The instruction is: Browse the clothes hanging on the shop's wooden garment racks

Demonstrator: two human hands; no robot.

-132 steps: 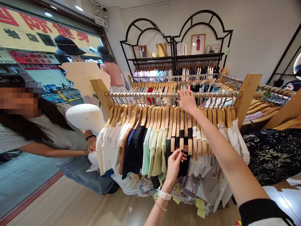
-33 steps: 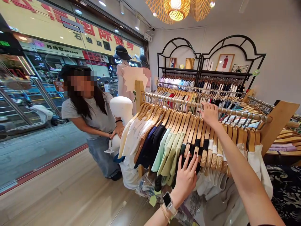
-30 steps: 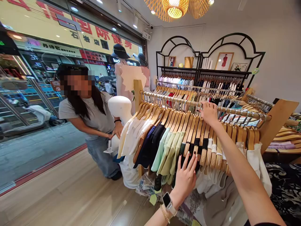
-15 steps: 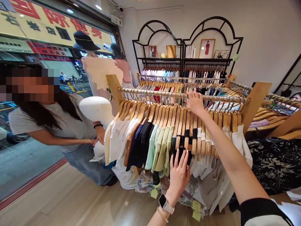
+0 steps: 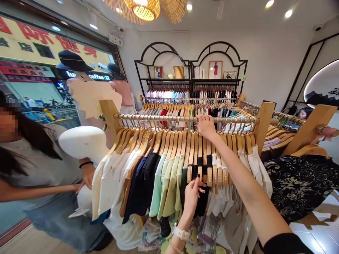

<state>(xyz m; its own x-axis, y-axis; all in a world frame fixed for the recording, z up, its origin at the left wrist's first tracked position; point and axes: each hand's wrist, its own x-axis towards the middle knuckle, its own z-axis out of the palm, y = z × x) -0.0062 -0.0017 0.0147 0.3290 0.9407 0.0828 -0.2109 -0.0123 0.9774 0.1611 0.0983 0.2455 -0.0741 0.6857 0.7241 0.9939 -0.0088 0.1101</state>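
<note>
Head view: hands apart, the right hand (image 5: 206, 127) lying over the gold metal clothes rail (image 5: 159, 118). The left hand (image 5: 191, 199) seems to pinch a black garment (image 5: 202, 201) beneath a light wooden hanger (image 5: 199, 151).

Through the shop window on the far left, a yellow sign (image 5: 53, 38) carries large red Chinese characters, among them 际 and 健, with a black 店 below them. Under it, a red board (image 5: 26, 69) has smaller characters, too small to read. Further right, a lit dark sign (image 5: 95, 76) reads "coffee", with "lu" before it and the rest hidden. The small tags (image 5: 194, 235) under the clothes rack (image 5: 159, 117) show nothing readable.
</note>
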